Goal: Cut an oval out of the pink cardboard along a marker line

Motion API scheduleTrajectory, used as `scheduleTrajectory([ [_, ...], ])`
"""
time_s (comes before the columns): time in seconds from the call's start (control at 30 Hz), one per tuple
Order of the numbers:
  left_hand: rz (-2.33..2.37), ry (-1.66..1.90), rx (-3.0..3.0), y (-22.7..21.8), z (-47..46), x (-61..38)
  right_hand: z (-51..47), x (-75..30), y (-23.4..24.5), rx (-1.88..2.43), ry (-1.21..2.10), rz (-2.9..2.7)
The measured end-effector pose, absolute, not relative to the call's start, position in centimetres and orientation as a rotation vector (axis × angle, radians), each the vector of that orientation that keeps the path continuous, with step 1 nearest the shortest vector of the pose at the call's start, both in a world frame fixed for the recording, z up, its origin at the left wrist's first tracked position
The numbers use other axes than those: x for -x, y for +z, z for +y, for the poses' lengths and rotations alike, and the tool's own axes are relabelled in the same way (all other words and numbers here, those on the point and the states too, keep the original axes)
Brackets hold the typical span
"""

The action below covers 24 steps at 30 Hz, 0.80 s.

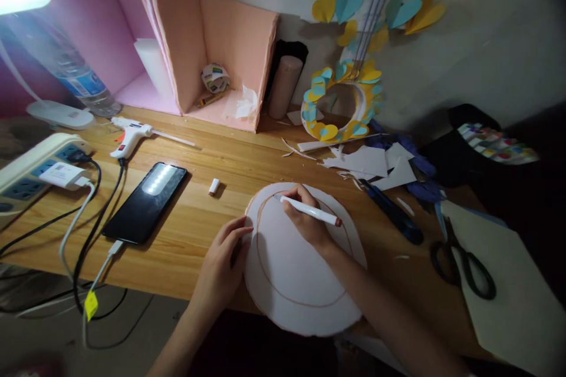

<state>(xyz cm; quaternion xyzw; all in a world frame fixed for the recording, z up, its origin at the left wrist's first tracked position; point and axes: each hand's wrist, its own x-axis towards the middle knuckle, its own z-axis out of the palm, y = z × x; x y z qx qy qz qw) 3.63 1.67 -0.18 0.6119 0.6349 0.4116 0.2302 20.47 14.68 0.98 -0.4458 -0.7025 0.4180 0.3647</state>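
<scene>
A round white foam disc [292,277] lies at the desk's front edge, with a brown circle line drawn on it. My right hand [307,218] holds a white marker [312,211], tip down at the disc's far rim. My left hand [223,259] rests flat on the disc's left edge, fingers spread on it. A small white marker cap [214,186] lies on the wood to the left of the disc.
A black phone [145,201] on a cable, a glue gun [131,134] and a power strip [33,168] lie left. Scissors [462,259], a blue cutter [391,211] and paper scraps [371,162] lie right. A paper-heart wreath [340,103] and pink foam shelves [212,65] stand behind.
</scene>
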Motion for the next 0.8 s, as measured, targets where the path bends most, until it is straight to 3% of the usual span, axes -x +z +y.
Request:
scheduleTrajectory([
  [0.57, 1.741, 1.106, -1.677, -0.1, 1.7, -3.7, 13.6, -20.2, 2.2, 0.912, 1.095, -2.183],
  [0.8, 1.739, 1.13, -1.686, -0.2, 1.7, -3.7, 13.8, -20.1, 1.8, 0.966, 1.022, -1.973],
])
